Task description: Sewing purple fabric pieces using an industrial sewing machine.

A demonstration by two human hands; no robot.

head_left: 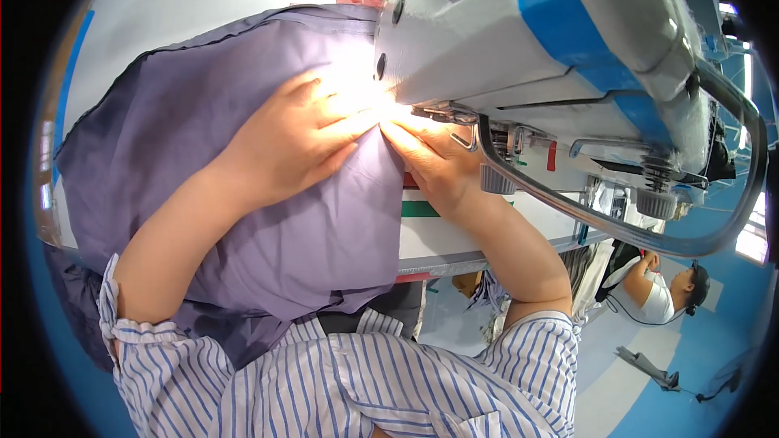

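Note:
Purple cloth [324, 235] spreads over the white sewing machine table and hangs down over its front edge. My left hand [296, 134] lies on it, fingers stretched apart toward the needle area. From the other side, my right hand [442, 162] holds the cloth's right edge close to the left fingertips, its fingers closed there and partly under the machine head. The white and blue sewing machine [487, 49] stands over this spot. Bright lamp glare washes out the needle and several fingertips.
A bent metal tube [568, 207] curves round the machine's right side, near my right forearm. Tension knobs [497, 180] sit beside it. A measuring tape strip runs along the table edge. At the far right, another person [653, 292] sits beside garments.

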